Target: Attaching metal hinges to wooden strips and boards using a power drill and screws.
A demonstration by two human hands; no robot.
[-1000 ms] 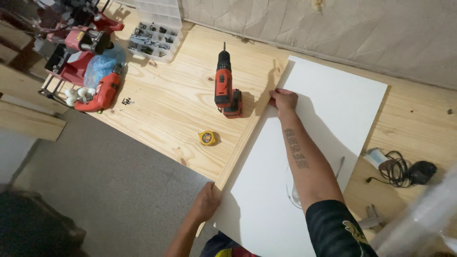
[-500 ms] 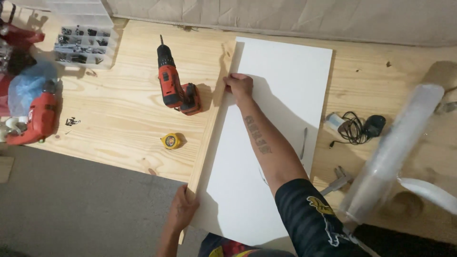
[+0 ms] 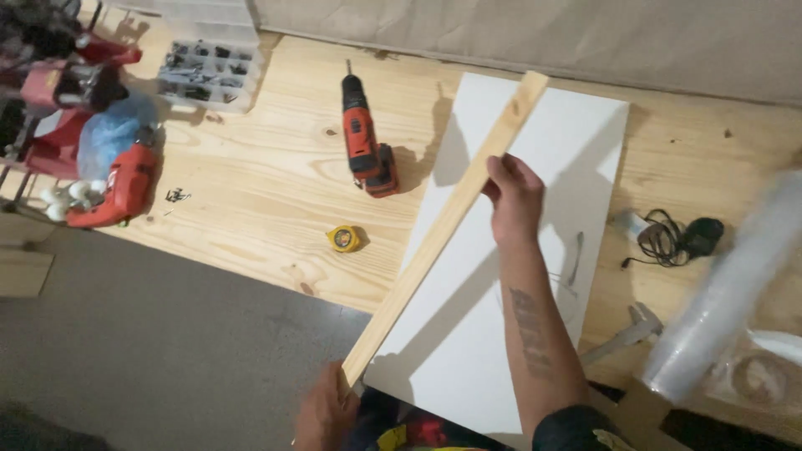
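Holding a long pine strip w/ both hands, lifted off the white panel that lies flat on the plywood bench. My right hand is wrapped round the strip a bit past its mid-length, fingers closed over the far edge, thumb side toward me. My left hand grips the near end, closed too, but it's cut off by the bottom of the view so can't see the fingers properly. Strip's long axis runs diagonal: near end low-left by my left hand, far end up-right, over the panel's far left corner. So it sits across the panel's left long edge rather than parallel to it, and above it, going by the shadow thrown on the white face. Right hand is the one further out along the strip; left is closest to my body. Left of the panel: red cordless drill lying on the bench, yellow tape measure nearer the bench edge, both well apart from the strip. Parts organiser and red tools at far left. Right side: black cable bundle, a grey clamp-like tool half hidden, and a blurred clear roll close to the camera; can't tell what's under it. Strip's underside not visible.
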